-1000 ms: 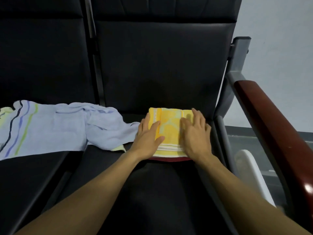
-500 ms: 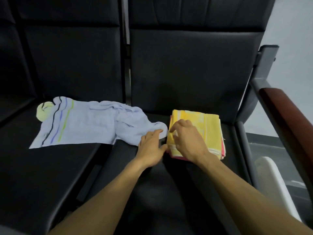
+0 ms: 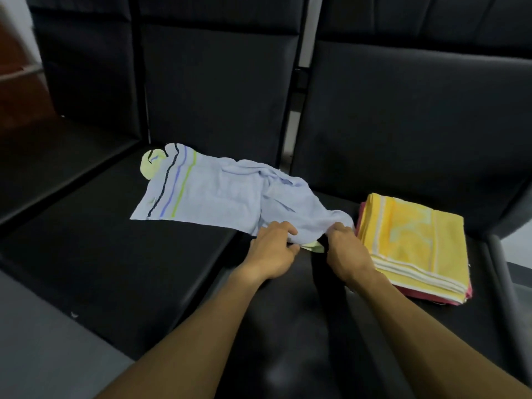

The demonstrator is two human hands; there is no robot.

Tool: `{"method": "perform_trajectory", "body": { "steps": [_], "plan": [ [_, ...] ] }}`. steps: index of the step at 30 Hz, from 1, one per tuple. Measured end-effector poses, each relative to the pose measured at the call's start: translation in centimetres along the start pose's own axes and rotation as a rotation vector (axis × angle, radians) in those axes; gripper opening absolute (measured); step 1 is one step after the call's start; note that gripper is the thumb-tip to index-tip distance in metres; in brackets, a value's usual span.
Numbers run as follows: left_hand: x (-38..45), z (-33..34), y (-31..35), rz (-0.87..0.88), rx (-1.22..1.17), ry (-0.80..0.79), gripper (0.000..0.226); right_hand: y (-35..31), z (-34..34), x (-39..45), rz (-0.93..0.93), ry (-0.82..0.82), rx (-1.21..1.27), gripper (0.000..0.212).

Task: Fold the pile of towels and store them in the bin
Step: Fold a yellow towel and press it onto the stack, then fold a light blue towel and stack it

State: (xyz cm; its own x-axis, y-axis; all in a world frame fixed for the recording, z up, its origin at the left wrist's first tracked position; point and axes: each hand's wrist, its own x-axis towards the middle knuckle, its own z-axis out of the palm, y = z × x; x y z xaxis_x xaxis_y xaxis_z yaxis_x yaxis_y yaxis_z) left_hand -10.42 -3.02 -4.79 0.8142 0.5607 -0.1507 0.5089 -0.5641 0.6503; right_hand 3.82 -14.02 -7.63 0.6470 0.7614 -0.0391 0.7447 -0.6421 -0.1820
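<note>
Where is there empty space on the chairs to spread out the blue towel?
The left seat is bare in front of the blue towel. It is crowded where both hands, left hand and right hand, grip the towel beside the folded yellow towel.

Left hand and right hand grip the crumpled blue towel beside the folded yellow towel.

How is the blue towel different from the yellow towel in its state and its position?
The blue towel lies unfolded and rumpled, while the yellow towel is folded into a neat rectangle. The blue one spreads across two seats; the yellow one sits on a red towel on the right seat. The left hand and right hand grip the blue towel's near end; neither touches the yellow one. Both have striped borders.
</note>
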Motion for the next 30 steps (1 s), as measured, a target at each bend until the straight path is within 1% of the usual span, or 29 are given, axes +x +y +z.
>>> {"method": "perform_trajectory", "body": {
  "steps": [2,3,4,6,8,10,11,12,13,15,16,18,19,20,21,22,23,24,26,28,30],
  "plan": [
    [0.2,-0.1,-0.1,0.004,0.003,0.010,0.036,0.3,0.4,0.8,-0.006,0.024,0.041,0.023],
    [0.3,-0.1,-0.1,0.003,0.001,0.017,0.039,0.3,0.4,1.2,-0.003,0.054,0.100,0.020],
    [0.4,-0.1,-0.1,0.005,-0.005,0.032,0.044,0.1,0.2,1.5,0.005,0.112,0.176,0.018],
    [0.8,-0.1,0.0,0.003,-0.052,0.097,0.056,-0.9,-0.9,1.6,0.027,0.284,0.357,0.018],
    [1.1,-0.2,0.4,-0.010,-0.154,0.158,0.070,-2.5,-2.6,1.2,0.003,0.427,0.530,0.022],
    [1.3,-0.2,0.8,-0.023,-0.252,0.173,0.081,-4.5,-4.1,0.2,-0.085,0.461,0.721,0.021],
    [1.3,-0.2,0.9,-0.029,-0.269,0.166,0.083,-5.4,-4.7,-0.3,-0.129,0.451,0.807,0.020],
    [1.3,-0.3,0.7,-0.041,-0.263,0.157,0.079,-6.2,-5.0,-0.8,-0.159,0.435,0.899,0.019],
    [1.3,-0.4,0.4,-0.057,-0.251,0.150,0.070,-6.8,-5.3,-1.1,-0.168,0.414,0.992,0.021],
    [1.2,-0.9,-0.2,-0.101,-0.231,0.167,0.033,-7.5,-5.7,-1.4,-0.150,0.379,1.132,0.024],
    [1.1,-1.3,-0.6,-0.141,-0.256,0.203,0.021,-7.7,-5.7,-1.4,-0.127,0.388,1.135,0.025],
    [0.9,-2.1,-1.3,-0.227,-0.380,0.306,0.027,-7.1,-4.9,-0.9,-0.024,0.429,0.973,0.024],
    [0.9,-2.5,-1.6,-0.249,-0.449,0.364,0.029,-6.7,-4.3,-0.7,0.037,0.391,0.848,0.026],
    [1.0,-2.8,-2.1,-0.261,-0.503,0.408,0.029,-6.4,-3.5,-0.5,0.083,0.295,0.729,0.033],
    [0.9,-3.1,-2.2,-0.263,-0.544,0.430,0.029,-6.3,-2.6,-0.4,0.108,0.166,0.641,0.043],
    [0.9,-3.2,-2.5,-0.272,-0.583,0.431,0.030,-6.3,-1.7,-0.4,0.118,0.045,0.596,0.053],
    [0.9,-3.4,-2.6,-0.284,-0.609,0.424,0.031,-6.6,-0.9,-0.4,0.123,-0.041,0.599,0.065],
    [0.9,-3.4,-2.8,-0.296,-0.626,0.413,0.031,-6.9,-0.2,-0.3,0.127,-0.090,0.629,0.078],
    [1.0,-3.2,-3.0,-0.300,-0.595,0.363,0.028,-7.8,0.7,0.1,0.126,-0.109,0.665,0.093],
    [1.0,-2.8,-2.8,-0.274,-0.532,0.256,0.026,-8.6,1.3,0.9,0.112,-0.121,0.668,0.099],
    [0.9,-1.9,-2.7,-0.241,-0.550,0.137,0.028,-9.2,1.6,1.6,0.098,-0.127,0.703,0.095]
  ]
}}
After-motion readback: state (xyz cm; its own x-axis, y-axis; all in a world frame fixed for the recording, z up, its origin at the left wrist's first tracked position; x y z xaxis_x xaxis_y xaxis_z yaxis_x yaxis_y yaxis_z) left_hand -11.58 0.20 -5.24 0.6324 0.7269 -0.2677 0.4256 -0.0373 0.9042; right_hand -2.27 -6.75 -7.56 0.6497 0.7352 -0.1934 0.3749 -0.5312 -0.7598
